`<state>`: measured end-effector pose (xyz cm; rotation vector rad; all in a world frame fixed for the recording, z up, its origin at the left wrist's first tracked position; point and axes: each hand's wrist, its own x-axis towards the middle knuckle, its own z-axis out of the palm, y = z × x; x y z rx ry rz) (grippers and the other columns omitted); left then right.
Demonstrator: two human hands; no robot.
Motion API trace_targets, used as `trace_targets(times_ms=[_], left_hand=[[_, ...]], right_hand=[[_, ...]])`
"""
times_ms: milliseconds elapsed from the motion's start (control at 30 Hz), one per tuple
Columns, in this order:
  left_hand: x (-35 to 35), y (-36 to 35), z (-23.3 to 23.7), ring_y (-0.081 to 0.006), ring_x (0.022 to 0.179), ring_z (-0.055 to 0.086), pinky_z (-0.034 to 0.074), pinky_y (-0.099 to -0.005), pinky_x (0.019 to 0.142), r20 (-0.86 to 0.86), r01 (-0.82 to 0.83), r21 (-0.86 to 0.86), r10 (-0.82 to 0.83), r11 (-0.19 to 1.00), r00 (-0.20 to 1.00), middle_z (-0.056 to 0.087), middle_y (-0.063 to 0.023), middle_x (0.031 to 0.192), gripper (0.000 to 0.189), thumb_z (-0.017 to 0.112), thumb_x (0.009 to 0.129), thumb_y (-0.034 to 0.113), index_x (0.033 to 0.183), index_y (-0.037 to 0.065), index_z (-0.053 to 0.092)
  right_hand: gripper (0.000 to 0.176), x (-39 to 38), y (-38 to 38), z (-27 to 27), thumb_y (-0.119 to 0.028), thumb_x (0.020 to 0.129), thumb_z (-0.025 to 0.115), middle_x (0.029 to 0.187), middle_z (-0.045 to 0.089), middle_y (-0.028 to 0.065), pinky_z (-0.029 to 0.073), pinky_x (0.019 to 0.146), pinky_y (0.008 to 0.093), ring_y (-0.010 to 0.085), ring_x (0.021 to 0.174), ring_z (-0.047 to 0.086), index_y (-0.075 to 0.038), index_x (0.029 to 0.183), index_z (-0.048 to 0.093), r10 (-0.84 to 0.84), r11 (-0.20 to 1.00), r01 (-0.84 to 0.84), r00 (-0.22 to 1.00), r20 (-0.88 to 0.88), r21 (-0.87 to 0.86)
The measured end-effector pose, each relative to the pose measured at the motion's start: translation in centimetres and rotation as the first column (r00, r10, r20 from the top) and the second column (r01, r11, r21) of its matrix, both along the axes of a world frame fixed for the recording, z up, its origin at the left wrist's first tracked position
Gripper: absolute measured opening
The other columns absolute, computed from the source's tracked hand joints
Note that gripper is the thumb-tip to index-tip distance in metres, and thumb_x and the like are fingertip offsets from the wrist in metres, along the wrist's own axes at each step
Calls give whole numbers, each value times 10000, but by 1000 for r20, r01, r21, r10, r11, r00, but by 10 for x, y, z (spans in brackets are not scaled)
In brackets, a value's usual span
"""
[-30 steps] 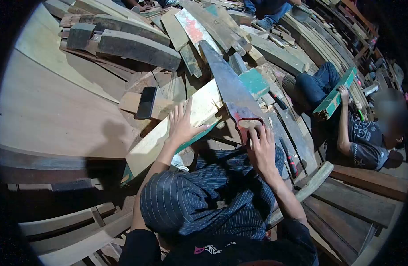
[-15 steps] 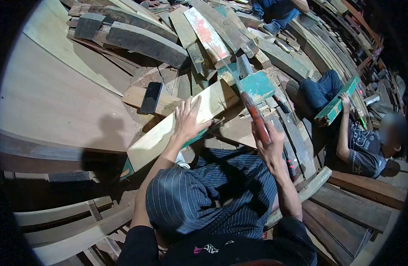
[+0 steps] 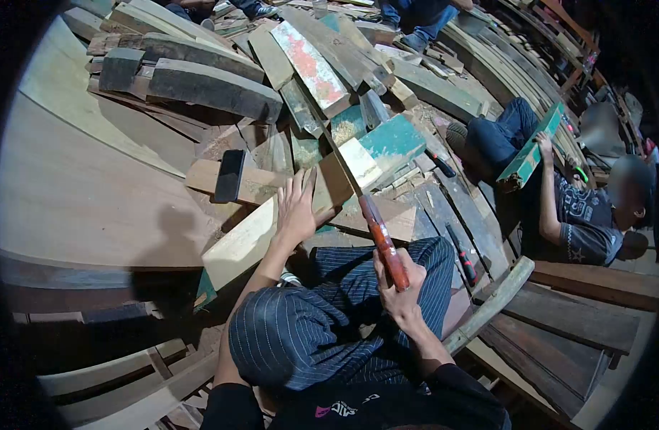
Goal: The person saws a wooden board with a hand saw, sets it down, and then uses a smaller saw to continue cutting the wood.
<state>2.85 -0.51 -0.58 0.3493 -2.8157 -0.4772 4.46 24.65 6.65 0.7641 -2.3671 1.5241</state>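
My left hand [image 3: 298,213] lies on the top of a pale wooden beam [image 3: 240,247], fingers stretched across it and thumb at its near side. The beam slants from beside my left knee up to the right, with green paint on its lower end. In my right hand [image 3: 401,287] is the red-brown handle of a long-bladed tool [image 3: 383,240]. Its thin blade, seen nearly edge-on, points up and left over the beam near a dark shadowed band. A green-painted block [image 3: 397,140] sits just past the beam's far end.
A phone [image 3: 230,175] rests on a board left of the beam. Stacked timber [image 3: 215,89] stands farther off. Red-and-black handled tools [image 3: 462,261] lie on the planks to the right. A seated person [image 3: 584,222] there holds a green timber [image 3: 533,154].
My right hand has drawn the tool back toward my lap, down and left. My left hand remains on the beam. The camera view has shifted slightly.
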Motion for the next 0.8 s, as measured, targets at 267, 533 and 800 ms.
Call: trace_targets(times_ms=[267,533,800], left_hand=[[-1,1,1,-394,1342,399,301,-518,1099,-9,-6,15,7,1000,1000,431,-195,1483,995,793,785,518,1549,49,361],[-2,-2,-4,-392,1360,390,316,-530,1098,17,-15,-72,16,997,1000,409,-179,1504,1006,787,784,531,1562,65,351],[-10,-22,-37,-419,1302,452,345,-590,1079,-198,92,22,-86,995,976,451,-211,1446,1085,837,678,563,1531,63,391]], right_hand=[[180,8,14,10,-60,864,789,610,586,118,463,463,331,228,453,589,-17,826,619,-63,998,64,998,13,-2],[252,-16,3,2,-63,840,784,731,662,211,535,565,390,350,615,684,12,1048,664,156,988,-155,986,60,-23],[150,-26,-30,68,-52,872,780,655,620,117,486,530,300,179,537,627,5,953,669,-33,962,8,996,-85,-272]])
